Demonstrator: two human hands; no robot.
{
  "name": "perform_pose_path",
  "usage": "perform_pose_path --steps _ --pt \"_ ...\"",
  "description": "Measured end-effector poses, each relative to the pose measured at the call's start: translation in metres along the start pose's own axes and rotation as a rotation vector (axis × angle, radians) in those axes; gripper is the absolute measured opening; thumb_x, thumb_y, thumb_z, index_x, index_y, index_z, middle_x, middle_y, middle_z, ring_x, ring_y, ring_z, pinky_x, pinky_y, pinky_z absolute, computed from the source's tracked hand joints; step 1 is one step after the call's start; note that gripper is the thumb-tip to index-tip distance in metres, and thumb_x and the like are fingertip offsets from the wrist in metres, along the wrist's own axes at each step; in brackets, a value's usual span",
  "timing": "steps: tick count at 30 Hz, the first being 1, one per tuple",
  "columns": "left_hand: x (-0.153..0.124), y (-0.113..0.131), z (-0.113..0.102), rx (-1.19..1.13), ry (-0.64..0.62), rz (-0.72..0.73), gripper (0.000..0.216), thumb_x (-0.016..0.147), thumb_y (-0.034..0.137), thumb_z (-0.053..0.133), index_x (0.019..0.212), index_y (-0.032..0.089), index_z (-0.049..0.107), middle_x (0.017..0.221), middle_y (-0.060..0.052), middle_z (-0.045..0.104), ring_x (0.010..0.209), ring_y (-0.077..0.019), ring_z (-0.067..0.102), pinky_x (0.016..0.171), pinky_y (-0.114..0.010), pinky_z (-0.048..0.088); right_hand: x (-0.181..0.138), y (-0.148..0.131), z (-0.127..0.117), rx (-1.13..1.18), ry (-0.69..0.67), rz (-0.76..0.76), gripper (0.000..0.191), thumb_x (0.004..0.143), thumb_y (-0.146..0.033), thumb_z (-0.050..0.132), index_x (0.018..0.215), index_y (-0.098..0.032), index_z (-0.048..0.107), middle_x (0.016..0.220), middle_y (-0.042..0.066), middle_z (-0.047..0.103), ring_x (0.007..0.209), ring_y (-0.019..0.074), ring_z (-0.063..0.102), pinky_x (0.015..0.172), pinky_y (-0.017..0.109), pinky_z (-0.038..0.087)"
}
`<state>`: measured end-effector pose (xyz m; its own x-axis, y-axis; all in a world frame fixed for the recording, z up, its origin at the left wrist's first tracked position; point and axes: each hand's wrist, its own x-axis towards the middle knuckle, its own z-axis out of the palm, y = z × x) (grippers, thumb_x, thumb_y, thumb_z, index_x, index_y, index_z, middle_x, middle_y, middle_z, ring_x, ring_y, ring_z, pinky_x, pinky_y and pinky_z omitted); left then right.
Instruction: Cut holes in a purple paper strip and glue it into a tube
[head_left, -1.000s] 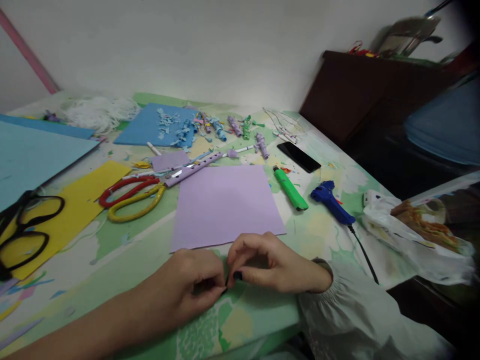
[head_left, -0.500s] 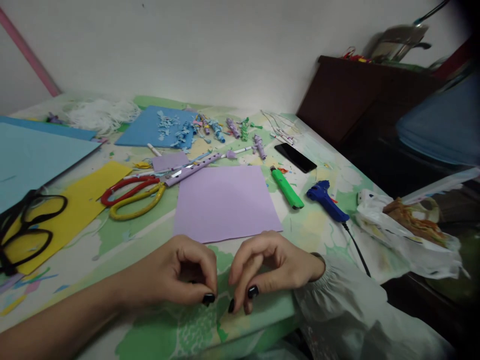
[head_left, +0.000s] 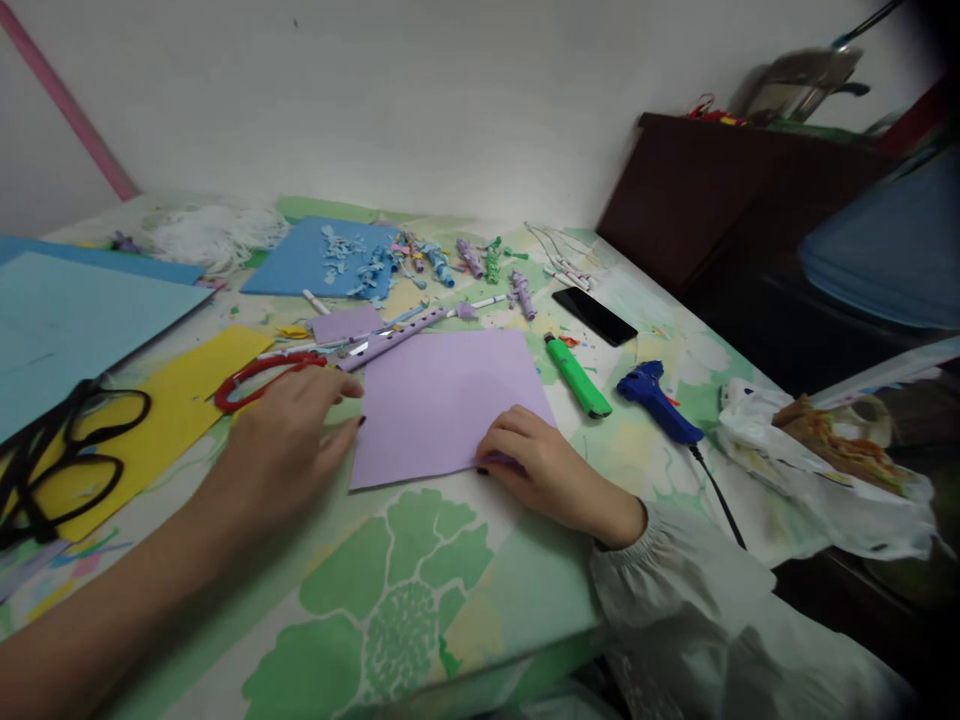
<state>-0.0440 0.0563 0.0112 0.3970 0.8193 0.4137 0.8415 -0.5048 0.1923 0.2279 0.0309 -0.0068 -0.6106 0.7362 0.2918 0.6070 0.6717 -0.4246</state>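
A purple foam or paper sheet (head_left: pixel 442 390) lies flat in the middle of the table. My right hand (head_left: pixel 540 465) is at its near right edge, fingers and thumb pinched on that edge. Just left of the sheet hovers my left hand (head_left: pixel 289 430), slightly blurred, thumb and fingers apart with nothing visible between them. It partly covers a pair of scissors (head_left: pixel 255 375) with a red handle. Beyond them, a purple strip with dark dots (head_left: pixel 397 338) lies slantwise near the sheet's top left corner.
Right of the sheet are a green utility knife (head_left: pixel 577 378), a black phone (head_left: pixel 594 315) and a blue glue gun (head_left: pixel 660 402) with its cord. Leftward lie black glasses (head_left: pixel 75 450) on a yellow sheet (head_left: pixel 202 370). Several curled paper pieces (head_left: pixel 435 265) lie at the back.
Both hands have moved forward from the near table edge. The left has spread its fingers and gone left toward the scissors; the right has taken hold of the purple sheet's near edge.
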Motion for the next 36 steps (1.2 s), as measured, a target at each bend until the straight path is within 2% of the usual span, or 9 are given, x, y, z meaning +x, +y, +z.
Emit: perform_pose_path --steps 2,4,7,10,15,20,24,29,36 --pt "-0.006 0.009 0.011 -0.140 -0.002 0.104 0.013 0.088 0.026 0.052 0.098 0.018 0.055 0.098 -0.008 0.060 0.094 -0.0223 0.055 0.082 -0.035 0.042 0.001 0.001 0.003 -0.009 0.004 -0.010 0.014 0.091 -0.011 0.048 0.087 -0.016 0.061 0.088 0.008 0.061 0.086 0.0192 0.051 0.077 0.032 0.042" --pt "-0.010 0.021 0.021 -0.243 -0.082 0.234 0.016 0.090 0.028 0.053 0.101 0.018 0.056 0.098 -0.007 0.060 0.094 -0.0212 0.054 0.083 -0.035 0.044 0.002 0.001 0.005 -0.021 0.004 -0.003 0.015 0.091 -0.010 0.047 0.087 -0.015 0.060 0.087 0.008 0.061 0.085 0.0191 0.051 0.076 0.031 0.042" --pt "-0.011 0.033 0.033 -0.228 -0.146 0.356 0.015 0.094 0.024 0.047 0.096 0.015 0.058 0.092 -0.008 0.060 0.086 -0.0208 0.052 0.078 -0.035 0.044 0.003 -0.001 0.006 -0.063 -0.008 0.007 0.015 0.092 -0.010 0.045 0.087 -0.014 0.058 0.086 0.009 0.060 0.084 0.0192 0.050 0.075 0.032 0.041" --pt "-0.010 0.036 0.037 -0.184 -0.154 0.399 0.023 0.097 0.019 0.038 0.089 0.014 0.059 0.084 -0.008 0.058 0.081 -0.0205 0.050 0.074 -0.035 0.044 0.005 -0.004 0.006 -0.128 -0.037 0.006 0.014 0.090 -0.009 0.043 0.088 -0.014 0.056 0.086 0.009 0.058 0.083 0.0194 0.048 0.075 0.033 0.040" --pt "-0.008 0.037 0.035 -0.240 -0.245 0.303 0.019 0.095 0.018 0.037 0.085 0.016 0.053 0.085 -0.006 0.056 0.081 -0.0195 0.050 0.073 -0.033 0.043 0.013 -0.008 0.007 -0.235 -0.117 -0.043 0.014 0.090 -0.011 0.042 0.089 -0.013 0.055 0.089 0.010 0.058 0.084 0.0207 0.046 0.077 0.035 0.039" --pt "-0.004 0.041 0.032 -0.326 -0.329 0.154 0.013 0.089 0.018 0.040 0.080 0.018 0.048 0.078 -0.004 0.053 0.072 -0.0191 0.047 0.064 -0.031 0.038 0.022 -0.008 0.005 -0.169 -0.166 -0.022 0.014 0.091 -0.012 0.042 0.089 -0.014 0.055 0.088 0.009 0.057 0.084 0.0195 0.047 0.078 0.033 0.039" --pt "-0.001 0.040 0.032 -0.335 -0.366 0.141 0.013 0.089 0.018 0.039 0.080 0.018 0.048 0.079 -0.004 0.053 0.073 -0.0200 0.047 0.066 -0.033 0.037 0.028 -0.006 -0.001 -0.055 -0.214 0.055 0.009 0.086 -0.010 0.048 0.085 -0.013 0.057 0.087 0.007 0.055 0.080 0.0168 0.049 0.076 0.029 0.040" --pt "0.000 0.036 0.033 -0.327 -0.387 0.125 0.014 0.089 0.020 0.040 0.079 0.018 0.049 0.075 -0.004 0.053 0.073 -0.0206 0.046 0.066 -0.033 0.036 0.026 0.002 -0.007 -0.017 -0.230 0.044 0.004 0.085 -0.012 0.054 0.084 -0.014 0.057 0.086 0.006 0.055 0.080 0.0162 0.050 0.073 0.028 0.040" --pt "-0.001 0.031 0.028 -0.336 -0.391 0.106 0.013 0.087 0.020 0.042 0.076 0.019 0.049 0.074 -0.004 0.054 0.071 -0.0197 0.047 0.065 -0.032 0.036 0.014 0.007 -0.006 -0.011 -0.154 0.099 0.008 0.085 -0.009 0.052 0.082 -0.015 0.056 0.085 0.006 0.055 0.080 0.0171 0.049 0.072 0.028 0.039"
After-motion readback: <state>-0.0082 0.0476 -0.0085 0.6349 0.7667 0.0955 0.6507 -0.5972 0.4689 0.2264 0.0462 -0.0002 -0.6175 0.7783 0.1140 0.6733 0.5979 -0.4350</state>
